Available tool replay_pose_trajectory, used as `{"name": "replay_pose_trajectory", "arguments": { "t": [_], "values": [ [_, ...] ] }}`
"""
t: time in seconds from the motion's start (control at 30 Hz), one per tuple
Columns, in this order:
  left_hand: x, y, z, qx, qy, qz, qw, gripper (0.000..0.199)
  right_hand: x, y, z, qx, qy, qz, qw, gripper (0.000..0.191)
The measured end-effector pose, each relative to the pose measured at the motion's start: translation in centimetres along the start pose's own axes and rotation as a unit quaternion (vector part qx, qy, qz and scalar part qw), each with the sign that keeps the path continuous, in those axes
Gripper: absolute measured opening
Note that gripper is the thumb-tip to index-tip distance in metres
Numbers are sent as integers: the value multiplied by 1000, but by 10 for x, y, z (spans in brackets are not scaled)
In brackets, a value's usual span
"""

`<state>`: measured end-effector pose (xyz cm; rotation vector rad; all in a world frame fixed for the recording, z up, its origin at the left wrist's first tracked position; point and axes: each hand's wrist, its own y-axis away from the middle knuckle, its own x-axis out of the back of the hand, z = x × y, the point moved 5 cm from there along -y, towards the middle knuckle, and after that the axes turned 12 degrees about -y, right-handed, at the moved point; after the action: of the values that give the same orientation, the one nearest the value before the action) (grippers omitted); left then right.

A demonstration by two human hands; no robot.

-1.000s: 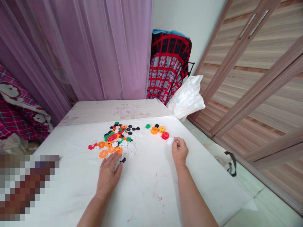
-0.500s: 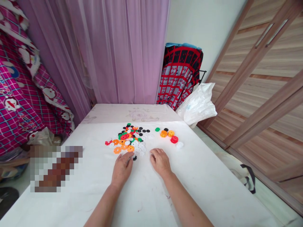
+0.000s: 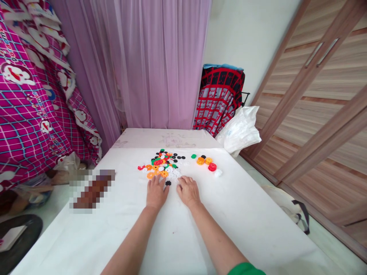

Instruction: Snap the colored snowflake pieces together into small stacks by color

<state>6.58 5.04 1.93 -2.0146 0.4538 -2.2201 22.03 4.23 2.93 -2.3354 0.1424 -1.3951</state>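
A loose pile of small notched plastic discs in black, white, orange, red and green lies on the white-covered table. My left hand rests palm down at the pile's near edge, fingers spread and close to the orange discs. A single black disc lies just beside its thumb. On the other side, my right hand is also palm down and open, its fingertips by the white discs. I see nothing held in either hand, though the undersides are hidden.
Right of the pile are sorted discs: green, black, orange, red and white. A white plastic bag stands by the table's far right corner. A blurred patch covers something at left.
My left hand's fingers have spread from a closer pose near the black disc. My right hand has come nearer the white discs and flattened. The camera view has shifted slightly.
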Motion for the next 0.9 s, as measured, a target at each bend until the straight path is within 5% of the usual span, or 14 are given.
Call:
{"name": "replay_pose_trajectory", "arguments": {
  "t": [0.23, 0.4, 0.9],
  "values": [
    [2, 3, -1, -2, -15, -5, 1000, 43, -4, -1, -20, 42, -13, -26, 999, 20],
    [0, 1, -3, -11, -17, -3, 1000, 44, -15, -7, -36, 0, -19, -34, 999, 20],
    [-9, -3, -16, -35, 32, 39, 998, 48, -22, -16, -33, -54, -53, -32, 997, 20]
  ]
}}
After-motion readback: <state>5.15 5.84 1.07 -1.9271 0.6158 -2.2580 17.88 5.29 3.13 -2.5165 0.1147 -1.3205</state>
